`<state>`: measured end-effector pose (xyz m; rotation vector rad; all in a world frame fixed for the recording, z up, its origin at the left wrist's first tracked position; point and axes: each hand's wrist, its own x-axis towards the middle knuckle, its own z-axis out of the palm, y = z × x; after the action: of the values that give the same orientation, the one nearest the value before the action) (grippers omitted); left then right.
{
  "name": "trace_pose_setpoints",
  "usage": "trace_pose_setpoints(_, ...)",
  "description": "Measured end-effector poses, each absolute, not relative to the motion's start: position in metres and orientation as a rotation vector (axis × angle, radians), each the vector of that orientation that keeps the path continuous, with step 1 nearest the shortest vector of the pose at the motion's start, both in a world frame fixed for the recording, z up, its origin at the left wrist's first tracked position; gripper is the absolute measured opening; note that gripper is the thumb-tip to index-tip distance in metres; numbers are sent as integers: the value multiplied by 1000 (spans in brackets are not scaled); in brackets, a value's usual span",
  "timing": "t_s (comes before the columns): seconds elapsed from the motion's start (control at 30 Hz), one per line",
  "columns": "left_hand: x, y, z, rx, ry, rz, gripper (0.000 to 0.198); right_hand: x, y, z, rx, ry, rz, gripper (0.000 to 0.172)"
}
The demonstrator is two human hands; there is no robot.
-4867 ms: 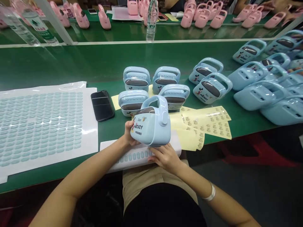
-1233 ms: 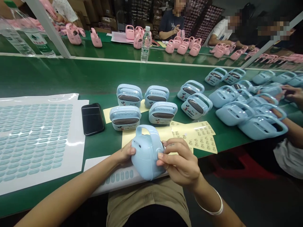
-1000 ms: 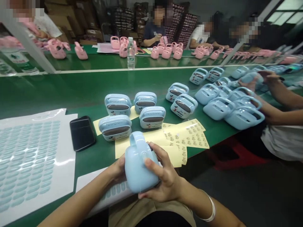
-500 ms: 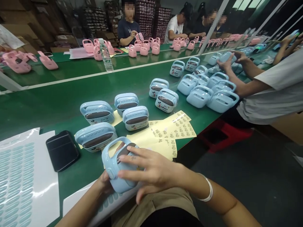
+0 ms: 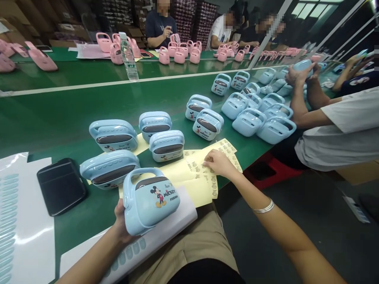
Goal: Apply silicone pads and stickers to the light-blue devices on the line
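Note:
My left hand (image 5: 120,223) grips a light blue speaker with a handle and a cartoon mouse print (image 5: 149,199), held upright over a white sticker strip (image 5: 166,232) at the table edge. My right hand (image 5: 217,162) reaches right onto the yellow label sheets (image 5: 204,165), fingertips curled and pinching at a small label. Several more blue speakers (image 5: 166,145) stand on the green table (image 5: 59,114) just beyond.
A black phone (image 5: 60,185) lies left of the speakers, beside a large white sheet of blue oval stickers (image 5: 17,221). A co-worker's arms (image 5: 304,106) work on a cluster of blue speakers at the right. Pink speakers and a water bottle (image 5: 127,53) sit across the belt.
My right hand left the speaker and moved right to the yellow label sheets. The left hand turned the speaker so its printed front faces me. The view swung right.

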<state>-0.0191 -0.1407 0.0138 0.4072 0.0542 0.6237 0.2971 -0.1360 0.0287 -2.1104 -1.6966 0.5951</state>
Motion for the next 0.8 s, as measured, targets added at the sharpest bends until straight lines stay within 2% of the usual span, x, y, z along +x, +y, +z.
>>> trace_pose_setpoints(0.1, -15, -141, 18, 357, -90, 607, 37, 301, -128, 36, -2181, -1728, 722, 10)
trace_pose_setpoints(0.27, -23, -140, 9, 313, -8, 632, 41, 306, -116, 50, -2208, -1834, 905, 16)
trace_pose_setpoints(0.43, -29, -140, 4, 340, 68, 628, 46, 307, -110, 57, -2214, -1922, 1006, 16)
trace_pose_setpoints(0.8, -32, -140, -3, 381, 322, 670, 51, 296, -116, 48, -2298, -1990, 773, 9)
